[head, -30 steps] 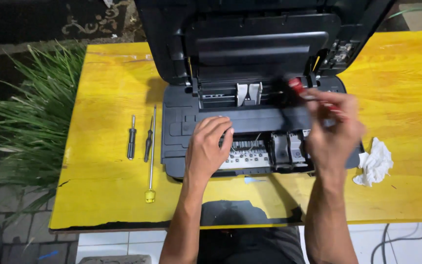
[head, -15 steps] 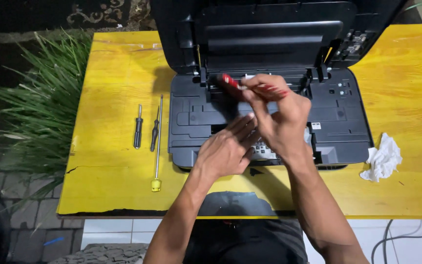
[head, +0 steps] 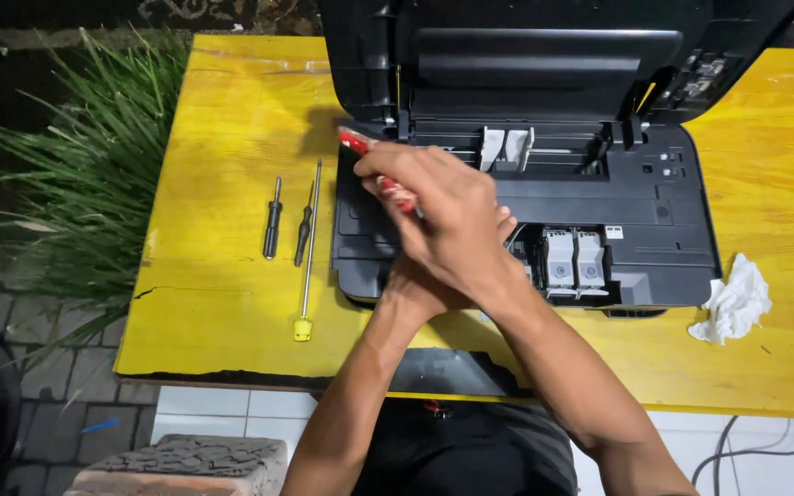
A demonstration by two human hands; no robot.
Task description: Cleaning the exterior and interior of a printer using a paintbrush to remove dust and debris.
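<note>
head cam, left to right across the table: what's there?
Green plant → black screwdriver → smaller dark screwdriver → long rod with yellow end → red-handled tool in the right hand → ink cartridges in the open printer → crumpled white tissue.

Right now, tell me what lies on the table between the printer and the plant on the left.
In the head view, three tools lie between the printer and the plant: two short dark screwdrivers and a long thin rod with a yellow tip, on the yellow table.
</note>
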